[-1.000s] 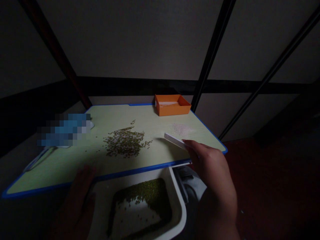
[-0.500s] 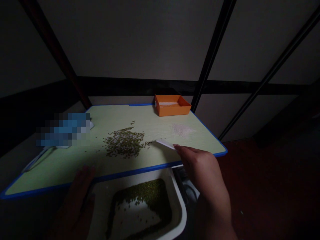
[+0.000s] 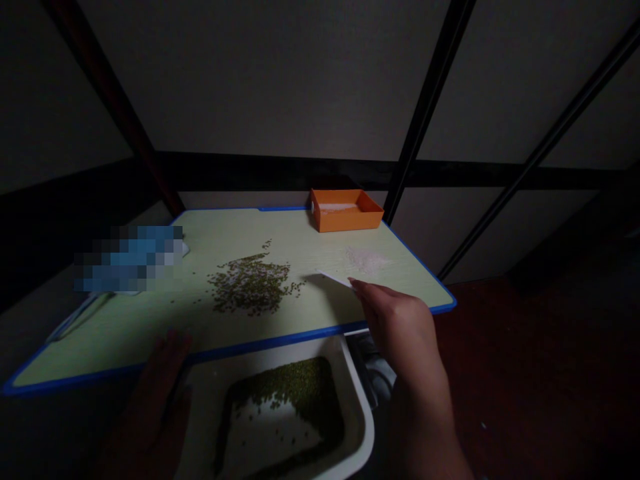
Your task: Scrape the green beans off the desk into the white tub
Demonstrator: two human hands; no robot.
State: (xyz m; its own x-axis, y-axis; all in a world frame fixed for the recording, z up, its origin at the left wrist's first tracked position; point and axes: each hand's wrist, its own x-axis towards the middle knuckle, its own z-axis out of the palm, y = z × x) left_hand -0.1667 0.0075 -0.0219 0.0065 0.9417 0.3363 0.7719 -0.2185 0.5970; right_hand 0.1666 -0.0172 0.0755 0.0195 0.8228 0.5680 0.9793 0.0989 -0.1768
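My right hand point(image 3: 400, 323) pinches a thin white strip point(image 3: 334, 279), whose tip hangs over or touches the tabletop; I cannot tell which. Left of that tip spreads a pile of small green beans, like mung beans point(image 3: 255, 283), mixed with white grains. A thin patch of white grains point(image 3: 367, 259), like rice, lies beyond my right hand. In shadow, my left hand point(image 3: 160, 380) rests with stretched fingers on the table's near edge, its thumb beside a white tub point(image 3: 361, 407). The tub holds many green beans along its walls, its bottom partly bare.
The pale green table point(image 3: 295, 230) has a blue rim. An orange box point(image 3: 350, 222) with white grains inside stands at the back right. A blurred-out blue object point(image 3: 135, 257) with a cable sits at the left. Behind stands a panelled wall point(image 3: 280, 80).
My right hand has lifted the white strip slightly and moved it a little right, away from the bean pile. My left hand stays in place.
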